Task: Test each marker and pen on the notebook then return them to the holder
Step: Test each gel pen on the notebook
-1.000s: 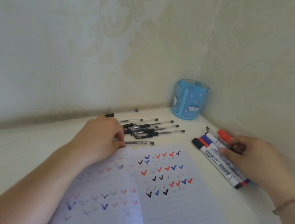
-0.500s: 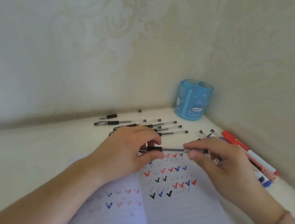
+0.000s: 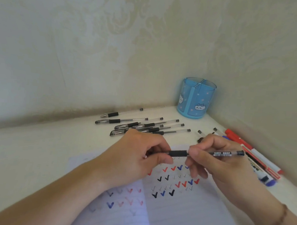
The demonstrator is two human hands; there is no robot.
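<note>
A clear pen with a black grip (image 3: 179, 153) is held level above the open notebook (image 3: 181, 207), whose lined pages carry rows of red, blue and black ticks. My left hand (image 3: 137, 157) grips the pen's tip end, which its fingers hide. My right hand (image 3: 218, 162) pinches the barrel just right of the black grip, and the pen's tail pokes out past it. The blue holder (image 3: 196, 98) with cat pictures stands in the corner and looks empty.
Several black-grip pens (image 3: 143, 126) lie in a loose pile on the white table behind my left hand. Red, blue and black markers (image 3: 258, 156) lie along the right wall. Walls close the table at the back and right.
My left hand picked a pen off the table and lifted it over the notebook. My right hand left the markers and took the barrel. Both hands now hold it slightly further right.
</note>
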